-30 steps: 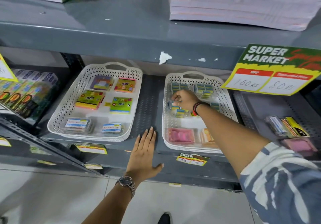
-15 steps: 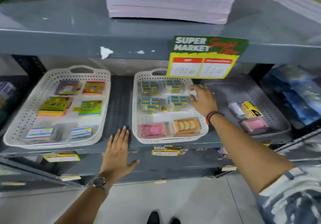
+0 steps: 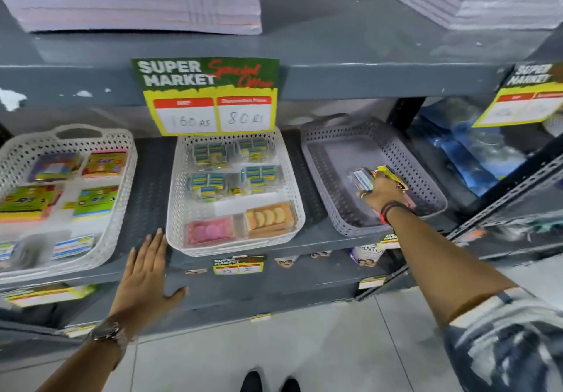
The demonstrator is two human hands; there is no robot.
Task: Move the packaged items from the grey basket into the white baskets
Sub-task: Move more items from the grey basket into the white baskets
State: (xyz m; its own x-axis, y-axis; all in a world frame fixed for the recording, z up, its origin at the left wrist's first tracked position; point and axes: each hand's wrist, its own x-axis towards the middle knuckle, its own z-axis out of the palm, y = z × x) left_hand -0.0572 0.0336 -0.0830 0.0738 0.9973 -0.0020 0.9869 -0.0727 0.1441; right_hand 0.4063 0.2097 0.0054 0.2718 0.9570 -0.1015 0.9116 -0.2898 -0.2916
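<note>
A person's left hand (image 3: 145, 273) lies flat on the front edge of a grey metal shelf (image 3: 304, 273), fingers together and thumb spread, holding nothing. Beyond it sit two white baskets: one at left (image 3: 120, 209) with colourful packets, one in the middle (image 3: 297, 209) with blue, pink and orange packs. Farther right, the right hand (image 3: 382, 190) reaches into the grey basket (image 3: 332, 148), fingers curled onto the packaged items (image 3: 364, 178); whether they grip is unclear.
</note>
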